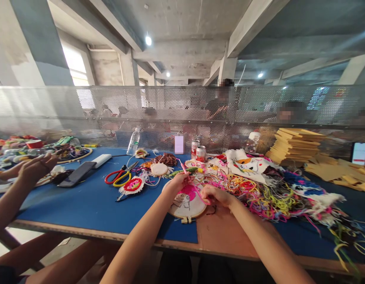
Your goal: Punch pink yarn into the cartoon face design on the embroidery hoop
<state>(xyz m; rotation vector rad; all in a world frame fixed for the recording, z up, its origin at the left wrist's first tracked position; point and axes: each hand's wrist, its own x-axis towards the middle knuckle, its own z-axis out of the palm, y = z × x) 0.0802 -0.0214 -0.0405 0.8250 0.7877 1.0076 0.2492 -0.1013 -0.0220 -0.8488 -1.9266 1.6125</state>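
Observation:
An embroidery hoop [186, 205] with white cloth and a pink stitched patch lies on the blue table [81, 205] in front of me. My left hand [180, 181] is closed around a pink punch needle [184, 167] held upright above the hoop. My right hand [214, 194] is pinched on a strand of pink yarn [200, 193] at the hoop's right edge.
A tangle of coloured yarn [268, 197] covers the table's right side. Red-and-yellow scissors [120, 176], a phone [77, 173], two cans [198, 152], a bottle [133, 141] and stacked cardboard [297, 144] stand further off. Another person's hand [37, 167] is at left. A mesh screen [182, 114] backs the table.

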